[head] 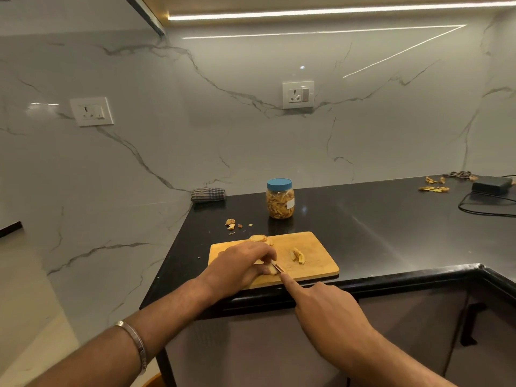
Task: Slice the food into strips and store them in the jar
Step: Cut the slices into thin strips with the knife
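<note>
On the wooden cutting board (315, 247), the left hand (243, 265) pins a pale food piece (272, 270) while the right hand (326, 308) grips a small knife (277, 266), forefinger extended.

Dim, soft-focus wide-angle view, lit by a warm light strip (335, 13) whose glare streaks the marble wall (251, 135) below it, edges bowed.

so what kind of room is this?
Most likely a home kitchen. A black counter runs along a marble-look wall with sockets, a cutting board holds food being sliced, and a jar of strips stands behind it.
</note>
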